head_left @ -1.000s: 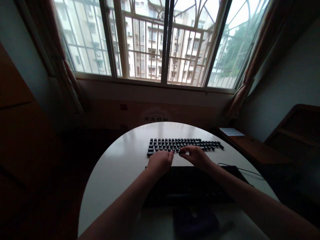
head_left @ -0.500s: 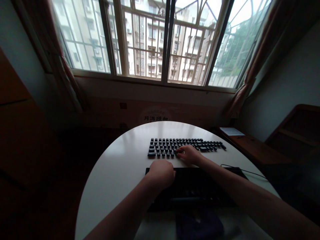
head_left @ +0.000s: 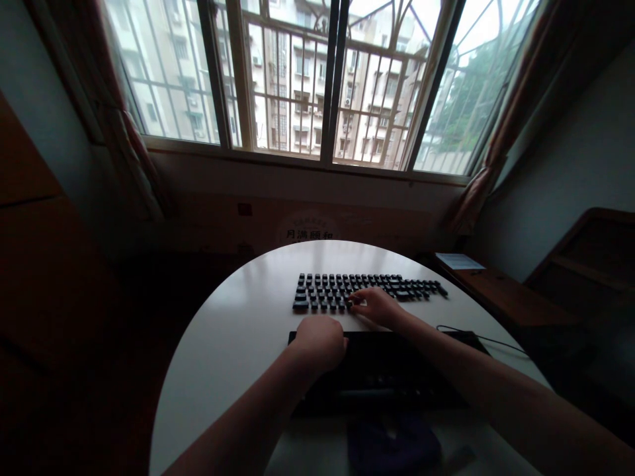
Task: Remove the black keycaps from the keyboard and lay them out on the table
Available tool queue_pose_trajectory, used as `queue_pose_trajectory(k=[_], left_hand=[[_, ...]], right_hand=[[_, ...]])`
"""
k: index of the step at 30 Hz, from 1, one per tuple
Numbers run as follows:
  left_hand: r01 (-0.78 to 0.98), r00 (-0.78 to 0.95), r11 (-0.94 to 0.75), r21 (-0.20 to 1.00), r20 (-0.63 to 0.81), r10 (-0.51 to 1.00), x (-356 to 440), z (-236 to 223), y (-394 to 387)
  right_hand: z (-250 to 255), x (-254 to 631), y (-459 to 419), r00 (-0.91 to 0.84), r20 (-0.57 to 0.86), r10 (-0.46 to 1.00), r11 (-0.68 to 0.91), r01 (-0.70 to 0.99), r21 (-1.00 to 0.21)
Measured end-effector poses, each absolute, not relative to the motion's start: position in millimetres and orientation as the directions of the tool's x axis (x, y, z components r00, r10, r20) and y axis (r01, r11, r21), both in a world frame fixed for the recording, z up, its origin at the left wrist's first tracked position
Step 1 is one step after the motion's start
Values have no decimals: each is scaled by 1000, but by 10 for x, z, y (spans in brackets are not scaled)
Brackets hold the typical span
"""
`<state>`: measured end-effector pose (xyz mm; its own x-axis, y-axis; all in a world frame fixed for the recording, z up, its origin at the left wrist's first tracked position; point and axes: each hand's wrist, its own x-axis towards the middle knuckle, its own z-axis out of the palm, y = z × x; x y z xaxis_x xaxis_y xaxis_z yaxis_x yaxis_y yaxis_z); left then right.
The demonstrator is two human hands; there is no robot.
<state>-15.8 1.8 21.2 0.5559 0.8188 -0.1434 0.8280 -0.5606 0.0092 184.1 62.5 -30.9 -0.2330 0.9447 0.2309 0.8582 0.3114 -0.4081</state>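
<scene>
Here, a black board point(head_left: 387, 373) lies on the round white desk point(head_left: 218, 344), and many small black caps point(head_left: 325, 293) stand in rows on the desk, beyond the far edge of the board. The left hand point(head_left: 321, 340) is curled above the far left part of the board; its fingers are hidden below the hand, so I cannot tell how wide they are or whether they hold something. The right hand point(head_left: 374, 307) is beyond the board, at the nearest rows of the caps. Its fingers are bent and narrow, with the tips at one cap, but it is too small to tell if this cap is pinched between them. The right forearm passes over the right part of the board. A thin cable point(head_left: 489, 339) runs on the desk to the right of the board. On the near side of the board there is a purple thing point(head_left: 394, 449), dark and blurred.
</scene>
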Motion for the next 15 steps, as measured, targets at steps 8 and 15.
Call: queue_pose_trajectory(k=[8, 15], left_hand=[[817, 575, -576, 20, -112, 811, -159, 214, 37], [709, 705, -705, 3, 27, 709, -79, 109, 90]], right_hand=[[94, 1937, 48, -23, 412, 911, 352, 564, -747], [151, 1974, -598, -180, 82, 980, 80, -19, -997]])
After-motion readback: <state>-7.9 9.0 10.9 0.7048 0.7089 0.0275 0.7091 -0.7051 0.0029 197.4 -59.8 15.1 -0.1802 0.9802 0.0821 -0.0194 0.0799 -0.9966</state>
